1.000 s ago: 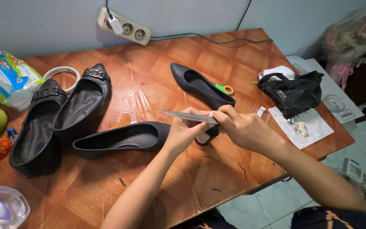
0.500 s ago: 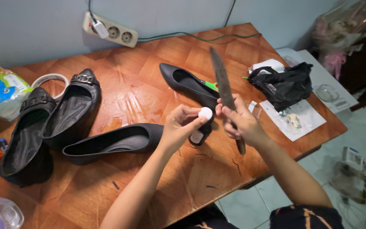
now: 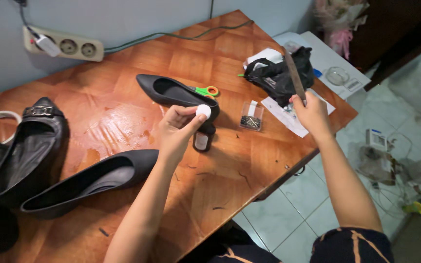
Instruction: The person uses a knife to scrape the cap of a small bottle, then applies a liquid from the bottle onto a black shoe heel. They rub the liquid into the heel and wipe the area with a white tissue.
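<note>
My left hand (image 3: 176, 131) pinches a small white round piece (image 3: 202, 111) between thumb and fingers, just above a small dark bottle (image 3: 203, 137) that stands on the wooden table (image 3: 137, 102). My right hand (image 3: 311, 113) is off to the right near the table's edge, gripping a long flat file (image 3: 294, 74) that points up and away. A black pump (image 3: 174, 91) lies behind the left hand, and another black pump (image 3: 91, 181) lies to its lower left.
Green-handled scissors (image 3: 206, 90) lie by the far pump. A small clear box of nails (image 3: 251, 116), a black bag (image 3: 278, 73) and papers sit at the right. More black shoes (image 3: 28, 146) lie at the left. A power strip (image 3: 63, 45) hangs on the wall.
My hands have separated: the right hand carried the file away to the right toward the black bag, while the left hand stays holding the white piece above the bottle.
</note>
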